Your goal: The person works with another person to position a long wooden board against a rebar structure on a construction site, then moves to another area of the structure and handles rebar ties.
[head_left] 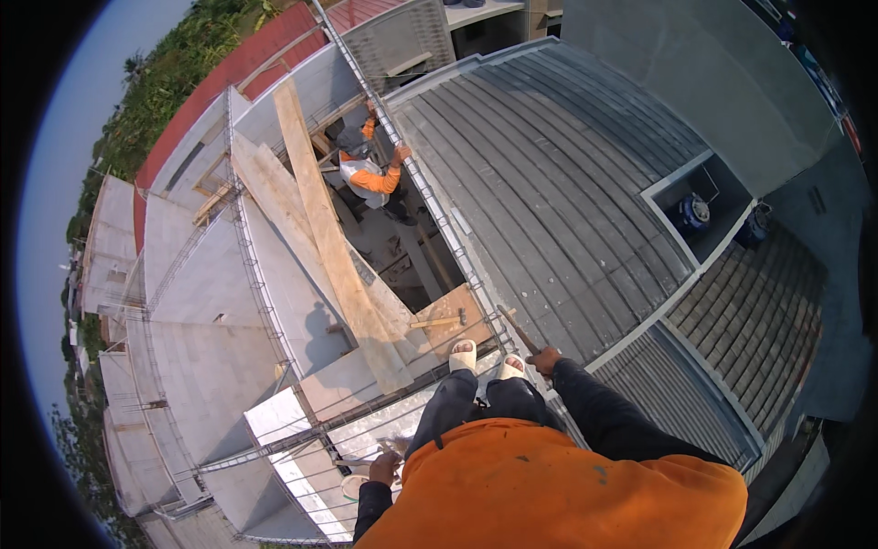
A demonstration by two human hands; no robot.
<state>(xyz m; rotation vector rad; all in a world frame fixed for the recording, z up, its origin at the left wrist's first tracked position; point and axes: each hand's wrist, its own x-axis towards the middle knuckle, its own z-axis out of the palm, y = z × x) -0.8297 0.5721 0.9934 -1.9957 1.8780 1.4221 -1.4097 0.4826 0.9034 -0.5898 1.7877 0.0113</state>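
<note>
My right hand (546, 360) is closed around a brown, stick-like wooden piece (521, 332) beside the long steel rebar cage (439, 215). The far end of that piece lies close to the cage; its exact kind is unclear. Low at my left side, my left hand (384, 467) has curled fingers, and whether it holds anything is hard to make out. A round pale container (353, 487) sits just beside it. A hammer (439, 320) with a light wooden handle lies on a plywood sheet (455, 302) ahead of my feet.
Another person (370, 174) in orange sleeves stands in the opening, both hands on the rebar cage. Long planks (329, 229) lie across the left side of the opening. A grey ribbed roof (549, 192) spreads to the right; concrete walls (210, 366) and thin rebar run along the left.
</note>
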